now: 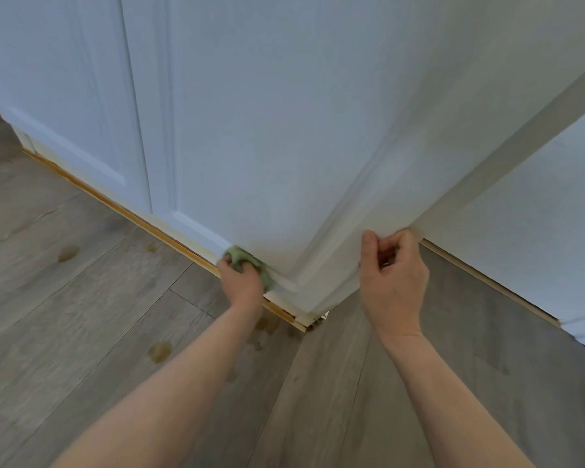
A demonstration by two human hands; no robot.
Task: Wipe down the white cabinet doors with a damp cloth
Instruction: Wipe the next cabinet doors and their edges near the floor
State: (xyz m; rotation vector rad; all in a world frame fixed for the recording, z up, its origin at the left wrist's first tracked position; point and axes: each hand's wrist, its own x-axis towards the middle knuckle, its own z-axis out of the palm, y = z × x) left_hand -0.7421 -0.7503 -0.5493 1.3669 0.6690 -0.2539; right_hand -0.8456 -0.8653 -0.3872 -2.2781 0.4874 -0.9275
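Observation:
A white panelled cabinet door [284, 146] stands open, swung out toward me. My left hand [242, 282] grips a bunched green cloth [247, 260] and presses it against the door's bottom rail, low near the floor. My right hand [390, 275] holds the door's lower free edge, its fingers curled round the edge and the thumb up against the face. A second white door [65, 96] stays closed to the left.
Grey wood-look floor [81, 315] with several yellowish stains [159, 351] lies below. A thin wooden strip [115, 206] runs along the cabinet base. A white cabinet side [520, 231] stands behind the open door at right.

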